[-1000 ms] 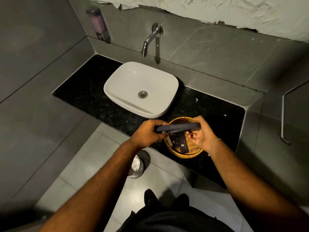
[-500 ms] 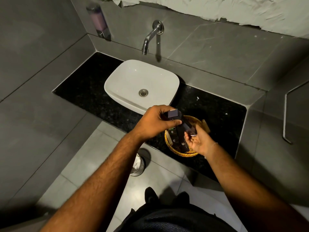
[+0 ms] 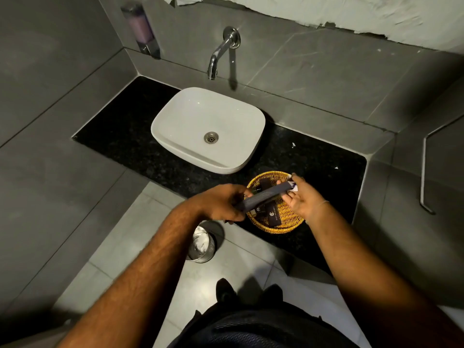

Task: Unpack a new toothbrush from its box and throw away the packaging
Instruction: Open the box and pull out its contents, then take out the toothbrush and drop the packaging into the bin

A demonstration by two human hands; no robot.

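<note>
A long dark toothbrush box is held slantwise above a woven basket on the black counter. My left hand grips its lower left end. My right hand pinches its upper right end, where a small white bit shows at the opening. The toothbrush itself is hidden inside. A round metal waste bin with white paper in it stands on the floor below my left wrist.
Small dark boxes and a little bottle lie in the basket. A white basin sits on the counter under a chrome tap. A soap dispenser hangs on the left wall, a metal rail on the right.
The box went from level to steeply tilted half a second ago, and now lies slantwise again. My right hand has moved to its upper right end, where white shows.
</note>
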